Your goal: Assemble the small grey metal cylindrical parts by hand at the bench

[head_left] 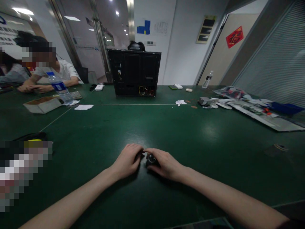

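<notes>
Both hands rest low over the green table (114,127), their fingertips almost meeting. My right hand (166,163) is closed around a small black round object (152,159) with a shiny, glassy-looking top; its exact kind does not show. Curled fingers on my left hand (128,160) close over a small dark piece at the fingertips, mostly hidden by the hand. A narrow gap of table lies between the left thumb and the black object.
A large black panelled case (134,73) stands at the back. To the left are an open box (43,105), a water bottle (60,89) and a seated person (64,73). On the right lie a cluttered white board (259,117) and a dark cylinder (277,149).
</notes>
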`<state>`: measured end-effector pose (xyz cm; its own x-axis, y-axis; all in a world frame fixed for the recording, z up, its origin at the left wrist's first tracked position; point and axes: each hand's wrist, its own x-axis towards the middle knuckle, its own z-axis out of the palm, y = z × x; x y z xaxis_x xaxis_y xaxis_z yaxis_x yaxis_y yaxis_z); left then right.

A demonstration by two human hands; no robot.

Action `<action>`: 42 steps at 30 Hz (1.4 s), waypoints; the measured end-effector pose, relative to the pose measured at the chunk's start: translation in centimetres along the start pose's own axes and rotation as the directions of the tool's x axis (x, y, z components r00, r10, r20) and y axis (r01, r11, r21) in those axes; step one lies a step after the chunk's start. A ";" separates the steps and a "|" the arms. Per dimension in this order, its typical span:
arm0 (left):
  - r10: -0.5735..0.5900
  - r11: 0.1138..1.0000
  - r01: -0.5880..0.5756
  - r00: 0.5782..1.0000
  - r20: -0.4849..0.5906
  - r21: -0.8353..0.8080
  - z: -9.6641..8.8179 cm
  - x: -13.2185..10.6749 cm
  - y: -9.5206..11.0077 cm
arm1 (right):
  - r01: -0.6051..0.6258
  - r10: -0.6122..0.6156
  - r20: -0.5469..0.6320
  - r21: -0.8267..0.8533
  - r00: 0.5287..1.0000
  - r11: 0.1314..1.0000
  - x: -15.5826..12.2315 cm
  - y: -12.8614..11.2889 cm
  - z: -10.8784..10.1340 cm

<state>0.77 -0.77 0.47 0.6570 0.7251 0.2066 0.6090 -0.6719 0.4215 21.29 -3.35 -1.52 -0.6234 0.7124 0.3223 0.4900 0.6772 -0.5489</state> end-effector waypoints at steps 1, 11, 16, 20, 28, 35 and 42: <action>0.002 1.000 -0.002 1.000 0.002 0.001 0.0 0.0 0.1 | -0.007 0.007 -0.012 0.033 1.000 0.999 -0.1 0.0 0.0; 0.000 1.000 0.000 1.000 -0.006 -0.022 -0.1 0.0 0.2 | -0.016 0.012 0.030 0.147 0.999 0.989 -0.1 -0.2 -1.0; 0.001 1.000 -0.001 1.000 -0.003 -0.029 -0.2 0.1 0.3 | -0.045 0.043 0.032 0.082 0.999 0.996 -0.1 0.0 -1.4; 0.006 0.999 -0.006 1.000 -0.013 -0.035 -0.1 0.0 0.2 | -0.078 0.077 0.043 0.018 0.996 0.997 0.0 0.1 -1.6; 0.085 0.992 -0.080 0.996 0.042 -0.097 -1.3 -0.2 0.9 | -0.121 0.121 0.012 -0.015 0.993 0.993 0.2 0.1 -1.6; 0.173 0.984 -0.174 0.985 -0.024 -0.043 -0.8 -0.5 1.2 | -0.102 0.104 -0.004 -0.234 0.995 0.967 0.3 -0.7 -0.4; 0.265 0.964 -0.263 0.962 -0.063 0.034 0.1 -0.5 1.0 | -0.106 0.111 0.000 -0.308 0.994 0.945 0.2 -1.0 -0.1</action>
<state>1.09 -1.78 0.73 0.7653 0.5291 0.3666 0.4290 -0.8439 0.3223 20.73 -3.87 -0.78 -0.5651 0.7832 0.2594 0.7171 0.6217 -0.3151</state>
